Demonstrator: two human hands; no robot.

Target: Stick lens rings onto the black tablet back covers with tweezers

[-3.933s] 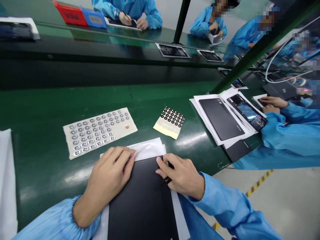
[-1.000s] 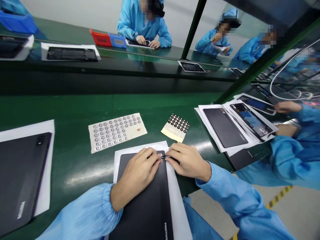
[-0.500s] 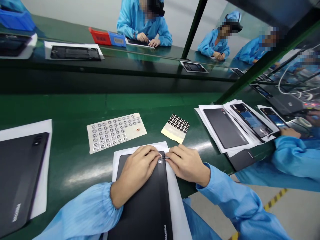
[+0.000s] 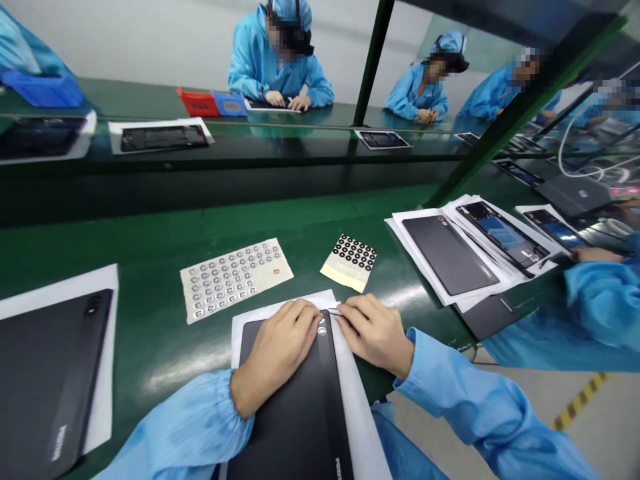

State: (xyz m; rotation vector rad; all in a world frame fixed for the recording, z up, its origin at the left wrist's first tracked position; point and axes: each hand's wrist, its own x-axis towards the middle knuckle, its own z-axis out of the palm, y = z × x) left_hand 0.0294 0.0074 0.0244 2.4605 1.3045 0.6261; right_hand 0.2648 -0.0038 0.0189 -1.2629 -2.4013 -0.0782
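Observation:
A black tablet back cover [image 4: 295, 413] lies on a white sheet [image 4: 357, 413] at the near edge of the green bench. My left hand [image 4: 277, 347] rests flat on the cover's upper part, fingertips beside a small round lens ring [image 4: 321, 329] near its top right corner. My right hand [image 4: 373, 330] is closed in a pinch on thin tweezers [image 4: 336, 312] whose tip sits just above that ring.
A sheet of small silver parts [image 4: 235, 279] and a card of black rings [image 4: 351, 260] lie beyond the cover. Another black cover [image 4: 47, 373] on white paper lies at left. A co-worker's sleeve [image 4: 595, 313] and tablets [image 4: 450, 253] are at right. Other people sit across the conveyor.
The view has tilted up slightly. My hands stay at the cover's top corner; the red-tabbed piece seen between my fingers a second ago no longer shows, and the ring lies bare.

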